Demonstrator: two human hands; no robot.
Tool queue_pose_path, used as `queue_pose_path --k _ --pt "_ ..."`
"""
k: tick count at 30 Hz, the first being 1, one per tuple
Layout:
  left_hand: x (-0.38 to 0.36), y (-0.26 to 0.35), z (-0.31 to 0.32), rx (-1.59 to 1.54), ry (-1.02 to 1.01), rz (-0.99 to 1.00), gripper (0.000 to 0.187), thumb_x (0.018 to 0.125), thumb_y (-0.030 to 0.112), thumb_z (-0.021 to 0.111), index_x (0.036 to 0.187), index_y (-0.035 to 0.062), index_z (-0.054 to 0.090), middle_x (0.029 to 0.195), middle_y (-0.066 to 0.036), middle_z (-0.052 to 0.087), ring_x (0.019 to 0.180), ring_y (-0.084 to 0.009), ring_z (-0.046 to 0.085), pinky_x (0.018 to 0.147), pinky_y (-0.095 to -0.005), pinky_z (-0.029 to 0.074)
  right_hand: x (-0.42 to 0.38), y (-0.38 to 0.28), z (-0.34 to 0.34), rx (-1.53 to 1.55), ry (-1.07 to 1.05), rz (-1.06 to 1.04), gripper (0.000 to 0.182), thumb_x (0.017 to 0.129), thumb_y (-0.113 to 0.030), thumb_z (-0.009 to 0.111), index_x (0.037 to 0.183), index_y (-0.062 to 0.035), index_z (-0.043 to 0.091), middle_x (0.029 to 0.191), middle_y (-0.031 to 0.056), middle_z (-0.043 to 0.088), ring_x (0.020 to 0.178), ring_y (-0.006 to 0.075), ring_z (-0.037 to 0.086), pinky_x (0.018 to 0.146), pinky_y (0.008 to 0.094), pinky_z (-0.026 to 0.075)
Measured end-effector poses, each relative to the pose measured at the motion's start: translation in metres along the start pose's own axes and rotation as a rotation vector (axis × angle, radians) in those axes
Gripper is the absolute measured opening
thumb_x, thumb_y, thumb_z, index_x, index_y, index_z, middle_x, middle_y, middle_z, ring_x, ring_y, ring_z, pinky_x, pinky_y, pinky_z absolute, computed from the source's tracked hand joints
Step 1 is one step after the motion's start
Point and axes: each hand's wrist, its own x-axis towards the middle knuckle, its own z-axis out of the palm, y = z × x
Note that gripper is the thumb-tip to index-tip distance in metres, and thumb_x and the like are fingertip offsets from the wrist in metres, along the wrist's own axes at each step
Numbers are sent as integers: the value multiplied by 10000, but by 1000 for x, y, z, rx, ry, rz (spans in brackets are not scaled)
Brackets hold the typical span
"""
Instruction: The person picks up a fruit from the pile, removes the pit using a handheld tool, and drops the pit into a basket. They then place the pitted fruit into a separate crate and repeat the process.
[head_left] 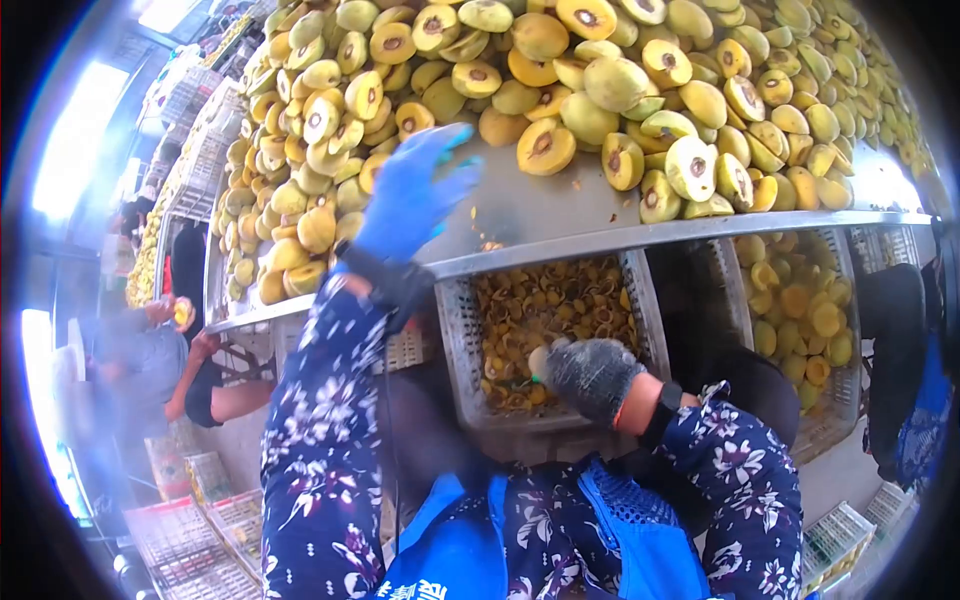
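My left hand (415,195), in a blue glove, reaches over the metal table's front edge with its fingers spread and nothing in them. Just beyond it lie halved yellow-green fruits (547,147), peach-like, many with brown centres. My right hand (592,380), in a dark grey knit glove, is closed above a crate (652,310) under the table edge. A small green bit shows at its fingertips; what it grips is mostly hidden. Brown and yellow fruit scraps (550,300) fill that crate.
The metal table (540,215) carries a large heap of fruit. To the right below stands another crate of fruit halves (800,310). At left, a co-worker's arm (235,400) and another person's hand with a fruit (183,313) show. Stacked crates (190,545) stand on the floor.
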Motion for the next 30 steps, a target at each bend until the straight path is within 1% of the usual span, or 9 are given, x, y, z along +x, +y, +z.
queue_pose_path --k 5,9,12,14,17,20,23,27,30 --pt "71 10 60 239 -163 238 526 764 279 652 1221 40 545 1169 -185 558 1028 -336 580 874 -390 478 -5 -2 -15 47 45 2 149 857 -175 534 975 -89 565 761 112 576 593 274 617 462 393 482" --pt "83 18 73 259 -354 83 588 709 283 659 1222 30 524 1194 -200 531 1029 -346 576 815 -395 501 -11 -4 -25 63 5 31 167 843 -158 525 964 -64 592 826 143 612 693 296 654 541 388 527" --pt "80 17 77 256 -414 -27 593 685 289 686 1192 24 528 1211 -208 530 1020 -325 582 766 -373 526 -6 -2 -25 314 52 41 198 882 -187 518 1015 -71 606 868 156 620 753 325 653 620 387 538" --pt "77 10 81 214 -409 -58 578 678 286 692 1171 28 535 1180 -210 553 999 -315 591 774 -364 521 -2 -1 -22 1117 92 326 181 906 -193 528 1032 -82 597 911 163 627 805 340 644 687 385 524" --pt "69 1 80 -54 -421 5 521 679 219 730 1143 46 568 943 -157 634 792 -222 627 693 -328 515 10 7 -48 800 444 87 178 900 -188 570 1041 -80 575 901 174 623 830 339 635 701 383 505" --pt "51 -5 66 -315 -327 -78 534 651 206 763 1125 33 587 957 -115 635 809 -170 612 726 -306 508 22 15 -81 616 498 356 300 815 -186 702 996 -15 534 834 190 612 792 381 616 648 405 489" --pt "16 37 35 -564 -254 -182 472 726 176 758 1131 -1 595 979 -86 642 868 -150 612 790 -277 498 33 21 -69 564 712 309 359 796 -201 730 1003 -10 509 787 187 616 752 395 616 624 425 485" --pt "-36 72 16 -1073 -93 -349 333 896 179 630 1151 -32 587 989 -66 644 932 -130 606 847 -270 486 41 -9 -74 608 580 350 484 799 -212 746 1123 38 488 846 175 615 782 316 625 684 368 491" --pt "-53 59 29 -813 164 -171 374 984 305 459 1092 -26 594 964 -117 645 901 -184 618 830 -310 496 48 -22 -56 597 580 284 522 793 -205 752 1160 44 478 860 191 612 793 317 624 692 367 490"
